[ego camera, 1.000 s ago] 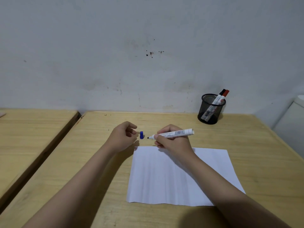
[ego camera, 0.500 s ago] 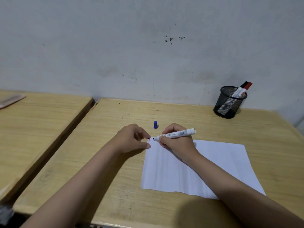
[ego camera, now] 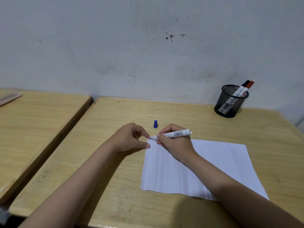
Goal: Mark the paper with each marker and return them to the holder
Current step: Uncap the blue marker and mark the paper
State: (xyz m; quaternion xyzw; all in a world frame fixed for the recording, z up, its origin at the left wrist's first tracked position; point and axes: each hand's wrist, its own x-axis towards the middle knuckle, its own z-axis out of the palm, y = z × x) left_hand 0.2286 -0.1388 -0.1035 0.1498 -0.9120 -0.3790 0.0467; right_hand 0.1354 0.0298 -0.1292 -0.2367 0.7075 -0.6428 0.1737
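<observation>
An uncapped marker (ego camera: 172,134), gripped in the right hand (ego camera: 174,142), touches its tip to the paper's (ego camera: 213,162) far left corner. The left hand (ego camera: 131,139), fingers loosely curled and empty, steadies that corner. Its blue cap (ego camera: 155,124) stands on the worktop (ego camera: 181,116) just beyond. Marking seems underway; recapping likely follows, then the holder (ego camera: 230,102) far right.

A plain study or classroom-like room: two light wooden desks (ego camera: 115,116) stand side by side against a bare, scuffed grey-white wall (ego camera: 115,46). A black mesh pen holder (ego camera: 230,102) with markers (ego camera: 243,89) stands at the wall, and a white sheet of paper (ego camera: 222,162) lies on the near desk.
</observation>
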